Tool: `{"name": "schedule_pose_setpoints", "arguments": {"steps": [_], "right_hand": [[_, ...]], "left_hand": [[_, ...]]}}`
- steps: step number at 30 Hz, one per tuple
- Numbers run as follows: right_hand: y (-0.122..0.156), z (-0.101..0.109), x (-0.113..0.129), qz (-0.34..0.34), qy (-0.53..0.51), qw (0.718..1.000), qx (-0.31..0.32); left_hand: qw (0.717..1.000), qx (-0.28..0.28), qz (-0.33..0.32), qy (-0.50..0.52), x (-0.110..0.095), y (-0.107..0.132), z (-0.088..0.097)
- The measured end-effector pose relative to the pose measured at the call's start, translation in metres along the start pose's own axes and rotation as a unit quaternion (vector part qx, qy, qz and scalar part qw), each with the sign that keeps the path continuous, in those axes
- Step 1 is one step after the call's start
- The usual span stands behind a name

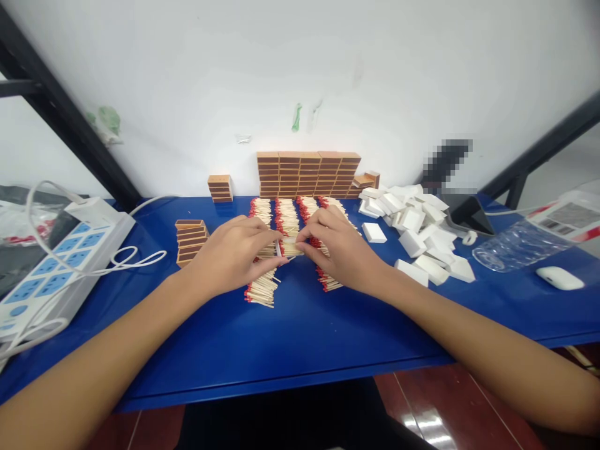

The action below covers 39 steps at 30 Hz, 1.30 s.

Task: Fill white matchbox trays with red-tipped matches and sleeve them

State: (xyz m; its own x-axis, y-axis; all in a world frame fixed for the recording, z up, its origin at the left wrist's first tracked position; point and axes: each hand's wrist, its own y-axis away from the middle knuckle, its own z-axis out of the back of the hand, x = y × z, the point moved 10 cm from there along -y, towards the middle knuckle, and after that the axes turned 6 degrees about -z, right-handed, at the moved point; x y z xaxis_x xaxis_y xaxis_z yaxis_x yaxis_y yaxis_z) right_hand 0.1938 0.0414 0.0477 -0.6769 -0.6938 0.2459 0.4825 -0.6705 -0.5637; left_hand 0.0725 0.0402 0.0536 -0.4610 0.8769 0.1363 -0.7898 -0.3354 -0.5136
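My left hand [239, 253] is closed, thumb and fingers pinching the end of a small white matchbox tray [279, 249]. Matches [291, 246] lie at the tray, and the fingertips of my right hand [340, 247] pinch their right end. How far the matches sit inside the tray is hard to tell. Beneath and behind both hands run several rows of loose red-headed matches [287, 219] on the blue table [290, 337]. Beside my left wrist leans a stack of brown matchbox sleeves [190, 244], open ends facing me.
A wall of stacked matchboxes [309, 175] stands at the back, with a smaller stack [220, 187] to its left. White trays [412, 219] are heaped at right, near a plastic bottle [520, 247] and a white case [560, 277]. A power strip [65, 262] with cables lies left.
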Motion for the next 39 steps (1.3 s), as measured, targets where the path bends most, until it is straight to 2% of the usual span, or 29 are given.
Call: {"name": "schedule_pose_setpoints", "arguments": {"steps": [3, 6, 10, 15, 23, 39], "right_hand": [[0.000, 0.001, -0.003, -0.005, -0.004, 1.000, -0.006], [0.003, -0.011, -0.002, 0.015, -0.003, 0.999, 0.033], [0.008, -0.033, -0.003, 0.022, 0.017, 0.994, 0.101], [0.008, -0.038, -0.008, 0.014, 0.084, 0.988, 0.128], [0.006, -0.034, -0.021, -0.014, 0.140, 0.983, 0.116], [0.008, -0.041, -0.017, -0.002, 0.142, 0.981, 0.135]], "left_hand": [[0.999, 0.003, 0.018, -0.045, 0.010, 0.002, 0.003], [0.997, 0.012, 0.035, -0.068, 0.017, 0.003, 0.004], [0.997, 0.012, 0.031, -0.075, 0.016, 0.002, 0.003], [0.996, 0.010, 0.030, -0.079, 0.015, 0.003, 0.002], [0.997, 0.008, 0.023, -0.078, 0.014, 0.002, 0.002], [0.996, 0.001, 0.017, -0.083, 0.014, 0.002, 0.004]]}}
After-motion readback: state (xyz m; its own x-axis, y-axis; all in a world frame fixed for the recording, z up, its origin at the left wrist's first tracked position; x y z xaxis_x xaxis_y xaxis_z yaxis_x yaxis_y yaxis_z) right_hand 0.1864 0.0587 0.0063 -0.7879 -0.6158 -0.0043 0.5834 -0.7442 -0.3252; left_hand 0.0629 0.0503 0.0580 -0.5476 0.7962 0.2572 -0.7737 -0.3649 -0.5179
